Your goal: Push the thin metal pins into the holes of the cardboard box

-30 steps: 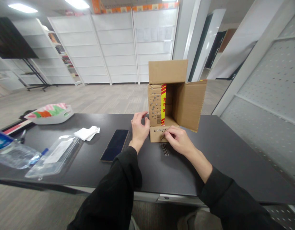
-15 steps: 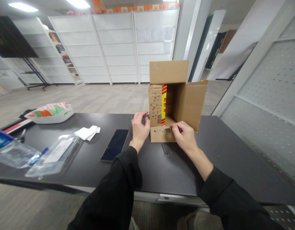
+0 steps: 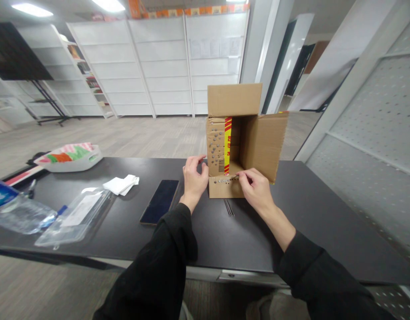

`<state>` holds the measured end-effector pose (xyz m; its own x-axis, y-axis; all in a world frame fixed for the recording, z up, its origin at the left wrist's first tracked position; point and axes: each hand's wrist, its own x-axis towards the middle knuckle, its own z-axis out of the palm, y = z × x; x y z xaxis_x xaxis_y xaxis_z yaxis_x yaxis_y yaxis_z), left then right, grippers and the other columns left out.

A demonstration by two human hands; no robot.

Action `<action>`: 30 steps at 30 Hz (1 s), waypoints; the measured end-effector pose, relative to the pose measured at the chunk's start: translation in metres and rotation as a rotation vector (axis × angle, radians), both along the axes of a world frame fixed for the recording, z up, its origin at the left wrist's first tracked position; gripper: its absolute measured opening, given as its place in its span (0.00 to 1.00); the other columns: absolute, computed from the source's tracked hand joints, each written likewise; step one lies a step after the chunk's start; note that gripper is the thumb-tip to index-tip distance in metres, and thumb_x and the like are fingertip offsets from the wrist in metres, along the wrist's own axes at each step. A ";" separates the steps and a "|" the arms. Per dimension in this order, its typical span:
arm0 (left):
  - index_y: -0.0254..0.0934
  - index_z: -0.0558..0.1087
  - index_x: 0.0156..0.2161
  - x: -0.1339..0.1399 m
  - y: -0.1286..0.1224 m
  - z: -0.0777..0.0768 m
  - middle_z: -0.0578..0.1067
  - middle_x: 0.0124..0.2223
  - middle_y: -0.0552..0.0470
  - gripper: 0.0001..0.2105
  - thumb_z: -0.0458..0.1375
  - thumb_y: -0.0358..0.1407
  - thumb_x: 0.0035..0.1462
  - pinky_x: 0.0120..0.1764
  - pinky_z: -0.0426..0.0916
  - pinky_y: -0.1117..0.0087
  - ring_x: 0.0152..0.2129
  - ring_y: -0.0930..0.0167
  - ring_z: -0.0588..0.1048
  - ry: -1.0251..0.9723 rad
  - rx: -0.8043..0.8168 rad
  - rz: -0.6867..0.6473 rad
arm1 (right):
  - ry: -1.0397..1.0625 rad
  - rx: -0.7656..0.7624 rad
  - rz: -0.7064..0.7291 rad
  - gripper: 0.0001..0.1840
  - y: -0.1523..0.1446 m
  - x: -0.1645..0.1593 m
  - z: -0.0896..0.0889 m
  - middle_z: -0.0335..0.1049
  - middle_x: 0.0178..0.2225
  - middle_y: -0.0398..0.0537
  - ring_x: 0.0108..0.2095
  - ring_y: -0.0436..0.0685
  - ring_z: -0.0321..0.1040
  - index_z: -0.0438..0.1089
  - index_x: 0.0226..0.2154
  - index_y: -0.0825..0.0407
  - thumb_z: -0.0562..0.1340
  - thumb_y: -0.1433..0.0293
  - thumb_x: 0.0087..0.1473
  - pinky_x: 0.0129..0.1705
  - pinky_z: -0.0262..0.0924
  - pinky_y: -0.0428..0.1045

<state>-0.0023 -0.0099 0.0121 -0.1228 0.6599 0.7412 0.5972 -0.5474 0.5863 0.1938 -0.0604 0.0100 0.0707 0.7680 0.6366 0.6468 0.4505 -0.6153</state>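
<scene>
1. Head view, the box: the cardboard box [image 3: 249,146] stands on the dark table [image 3: 318,209], its mouth facing the wearer. It is taller than wide, with its long axis upright; the top flap [image 3: 234,100] points up, the right flap [image 3: 266,144] swings outward, and the lower flap [image 3: 221,192] lies in front beneath the mouth.
2. Head view, the left hand [image 3: 195,174]: fingers loosely curled, thumb set apart, gripping nothing visible. The fingertips lie at the box's left edge; whether they press on it cannot be told.
3. Head view, the right hand [image 3: 256,189]: thumb and forefinger closed in a pinch at the lower flap's upper edge, apparently on a thin nail [image 3: 237,176]. Most of that nail is hidden, so its direction cannot be read.
4. Head view, the loose nails [image 3: 229,208]: lying side by side on the table before the lower flap, long axes running away from the wearer, far ends slightly leftward.
5. Handling, as judged: nails light, stiff and smooth, liable to roll, best pinched near the head; box light, its card easily bent, best steadied by the left wall.
</scene>
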 end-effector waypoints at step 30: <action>0.38 0.75 0.44 0.000 0.001 -0.002 0.77 0.42 0.48 0.13 0.55 0.25 0.57 0.48 0.67 0.62 0.41 0.67 0.75 -0.020 0.033 -0.011 | -0.079 0.067 0.166 0.11 0.005 -0.003 -0.008 0.71 0.31 0.48 0.31 0.55 0.68 0.76 0.34 0.52 0.59 0.67 0.63 0.35 0.63 0.50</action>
